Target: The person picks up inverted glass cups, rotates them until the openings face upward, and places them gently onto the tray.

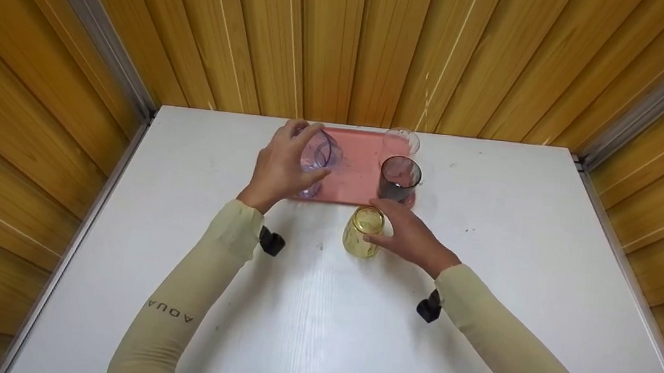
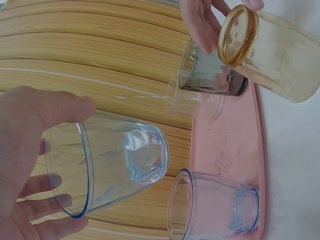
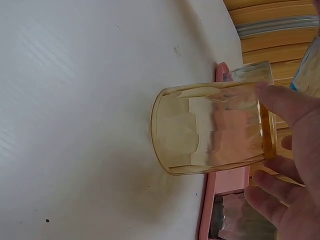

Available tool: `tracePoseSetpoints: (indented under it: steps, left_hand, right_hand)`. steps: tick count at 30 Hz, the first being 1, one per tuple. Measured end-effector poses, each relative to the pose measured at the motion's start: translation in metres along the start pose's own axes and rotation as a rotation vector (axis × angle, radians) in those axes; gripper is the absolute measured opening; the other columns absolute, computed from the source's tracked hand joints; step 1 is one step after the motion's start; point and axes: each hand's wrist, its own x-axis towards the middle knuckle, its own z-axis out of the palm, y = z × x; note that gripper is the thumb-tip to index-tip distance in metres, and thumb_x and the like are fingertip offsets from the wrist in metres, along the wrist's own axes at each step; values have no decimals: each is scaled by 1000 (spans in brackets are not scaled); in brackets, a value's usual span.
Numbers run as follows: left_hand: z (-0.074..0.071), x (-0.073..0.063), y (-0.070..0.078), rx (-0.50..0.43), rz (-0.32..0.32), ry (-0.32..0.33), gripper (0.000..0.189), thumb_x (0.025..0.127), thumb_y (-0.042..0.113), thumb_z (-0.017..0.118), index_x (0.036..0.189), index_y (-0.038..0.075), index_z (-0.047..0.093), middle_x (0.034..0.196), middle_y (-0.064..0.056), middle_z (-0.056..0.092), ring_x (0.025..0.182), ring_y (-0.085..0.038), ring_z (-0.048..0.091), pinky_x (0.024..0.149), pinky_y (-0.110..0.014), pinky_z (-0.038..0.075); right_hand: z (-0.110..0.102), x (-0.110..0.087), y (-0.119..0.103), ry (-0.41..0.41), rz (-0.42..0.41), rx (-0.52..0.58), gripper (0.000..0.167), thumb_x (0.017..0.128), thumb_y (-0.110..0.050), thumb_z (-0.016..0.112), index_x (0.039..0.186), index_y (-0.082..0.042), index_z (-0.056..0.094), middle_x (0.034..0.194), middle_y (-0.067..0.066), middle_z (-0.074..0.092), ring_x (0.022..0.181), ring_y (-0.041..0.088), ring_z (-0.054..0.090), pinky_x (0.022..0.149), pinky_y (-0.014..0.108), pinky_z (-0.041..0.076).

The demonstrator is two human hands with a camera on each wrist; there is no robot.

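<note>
My left hand holds a clear, blue-rimmed glass near its mouth, thumb on one side and fingers on the other. That glass is mouth up, over the left part of a pink tray. A second blue-rimmed glass stands upright on the tray, partly hidden by the hand in the head view. My right hand grips a yellow glass by its base. The yellow glass is mouth down, in front of the tray; whether its rim touches the table I cannot tell.
On the tray's right side stands a smoky grey glass, mouth up, close to the right fingers. A colourless glass is behind it. The white table meets wood-patterned walls at the back and sides.
</note>
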Motion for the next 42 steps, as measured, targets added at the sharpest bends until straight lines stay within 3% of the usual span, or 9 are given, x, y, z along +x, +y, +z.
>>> tracePoseSetpoints:
  steps: [8,18,26,42]
  left_hand:
    - [1,1,1,13,-7,-3,76,77,43,79,143,29,44,142,-5,43,129,-25,47,97,-46,51]
    - [-2,4,1,31,-16,-6,75,77,43,78,142,30,44,142,-4,43,129,-25,46,99,-46,50]
    - [0,10,3,31,-30,-22,76,77,43,79,143,32,43,144,-3,42,131,-25,45,100,-48,49]
    - [1,20,3,35,-34,-29,75,76,43,79,141,33,43,145,-5,40,130,-27,46,101,-50,48]
  right_hand:
    - [0,9,-18,-84,-10,-94,66,87,-30,72,146,-23,43,149,4,42,138,26,42,111,47,39]
    - [-9,23,-36,-168,-19,-217,56,82,-17,77,135,-15,57,136,12,55,125,27,54,105,46,46]
    - [-11,28,-45,-179,33,-223,55,76,-10,81,128,-10,62,129,9,62,124,27,55,103,45,47]
    - [-8,32,-45,-162,-22,-276,53,71,-10,84,122,-8,68,122,10,68,115,26,62,96,43,52]
